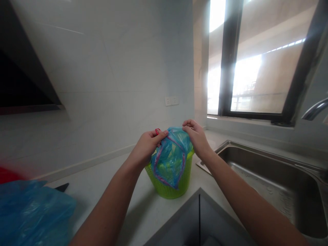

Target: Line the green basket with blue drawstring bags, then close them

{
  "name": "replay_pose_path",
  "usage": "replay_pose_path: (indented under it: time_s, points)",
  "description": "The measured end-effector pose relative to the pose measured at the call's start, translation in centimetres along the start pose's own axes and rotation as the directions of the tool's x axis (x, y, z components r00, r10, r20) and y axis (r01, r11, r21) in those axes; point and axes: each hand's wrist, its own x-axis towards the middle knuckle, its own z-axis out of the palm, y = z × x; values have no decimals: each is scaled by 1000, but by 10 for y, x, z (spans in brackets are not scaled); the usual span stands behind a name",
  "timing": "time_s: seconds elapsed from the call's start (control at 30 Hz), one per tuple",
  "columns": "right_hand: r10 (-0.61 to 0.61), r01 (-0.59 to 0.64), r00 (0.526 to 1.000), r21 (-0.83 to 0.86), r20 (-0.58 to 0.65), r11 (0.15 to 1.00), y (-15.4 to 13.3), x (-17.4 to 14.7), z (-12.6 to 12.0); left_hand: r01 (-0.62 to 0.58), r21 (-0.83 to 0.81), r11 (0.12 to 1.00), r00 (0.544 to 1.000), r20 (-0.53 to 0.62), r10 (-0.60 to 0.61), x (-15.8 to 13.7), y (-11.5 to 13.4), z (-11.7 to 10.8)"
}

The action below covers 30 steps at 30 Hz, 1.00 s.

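- I have the left hand [148, 145] pinching the translucent blue bag [170, 164] by its edge, thumb pressed against the fingers; a small red loop [158, 131] shows at those fingers.
- I have the right hand [197, 138] gripping the same bag at its right edge, fingertips closed on the film.
- The bag lies over the mouth of the green basket [170, 193], and its purple-pink band [183, 160] hangs down the near side in a rough point.
- I see the basket upright on the pale counter [102, 191], in the middle of the scene, left of the steel sink [258, 174].
- Near left, I have crumpled blue plastic [33, 212] with a dark pointed object [62, 187] just beyond it and a blurred red shape [10, 174] behind.
- At the near edge, a grey panel [176, 225] stands close to the basket.
- Far off, wall sockets [171, 100] sit left of the window [258, 68].
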Motion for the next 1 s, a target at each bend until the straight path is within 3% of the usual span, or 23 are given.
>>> replay_pose_path:
  time_s: [0.1, 0.27, 0.33, 0.43, 0.5, 0.63, 0.73, 0.83, 1.0]
  points:
    - [-81, 117, 977, -176, 199, 977, -14, -8, -2, 1, -16, 1000, 999, 52, 0, 0, -1, 2]
    - [49, 90, 873, -260, 485, 962, -17, -10, -6, -41, -106, 994, 999, -22, 39, 4, 0, 2]
    - [61, 31, 894, -195, 445, 980, -10, -7, -6, -70, -109, 992, 992, -109, 58, 5, 2, 1]
    - [160, -167, 953, 7, 258, 986, -1, -1, -6, -104, -79, 991, 976, -202, 87, 5, 3, 0]
    - [221, -251, 955, 141, 200, 958, 1, 1, -5, -105, -74, 992, 976, -197, 88, 4, 3, 1]
    - [235, -266, 960, 241, 150, 933, -3, 1, -5, -89, -93, 992, 988, -137, 76, 3, 3, 2]
    - [266, -275, 961, 249, 72, 928, -5, 1, -5, -62, -78, 995, 992, -112, 53, 1, 4, 3]
    - [221, -232, 972, 210, 75, 950, -1, 2, -6, -55, -78, 995, 992, -116, 46, 0, 5, 4]
    - [103, -104, 994, -65, -21, 992, 4, 3, -6, -76, -76, 994, 990, -126, 66, 1, 6, 4]
